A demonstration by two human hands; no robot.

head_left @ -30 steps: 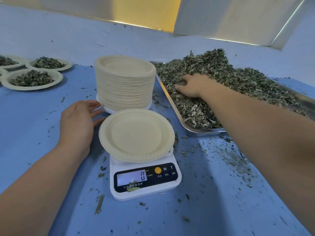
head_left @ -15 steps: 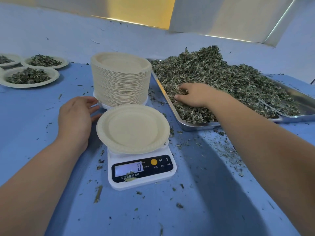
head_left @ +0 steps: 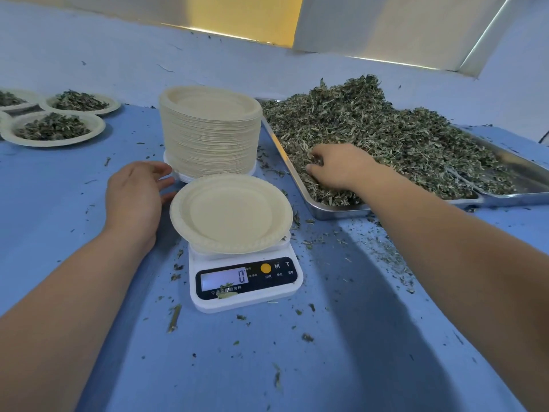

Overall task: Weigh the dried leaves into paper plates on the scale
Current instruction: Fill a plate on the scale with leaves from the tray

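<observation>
1. In the head view, a white scale stands near the middle of the blue counter, and its display reads 0.
2. One paper plate sits on top of the scale, level, with nothing in it.
3. Just behind it rises a tall stack of plates, its base almost touching the far rim of the plate on the scale.
4. The left hand lies palm down on the counter just left of the scale. Its grip is loose, the fingers apart and holding nothing, and the fingertips reach towards the foot of the stack.
5. A steel tray lies towards the counter's far right side, heaped with dried leaves.
6. The right hand is in the near left part of that heap. Its grip is closed on leaves, with the fingers curled down into the pile and the tips partly buried.
7. Towards the far left corner of the counter are filled plates, each holding a small mound of leaves, set close together and well apart from the scale.
8. Loose scraps of leaf and stem are scattered over the counter around the scale and along the tray's near edge. One scrap lies on the front of the scale, below the display.
</observation>
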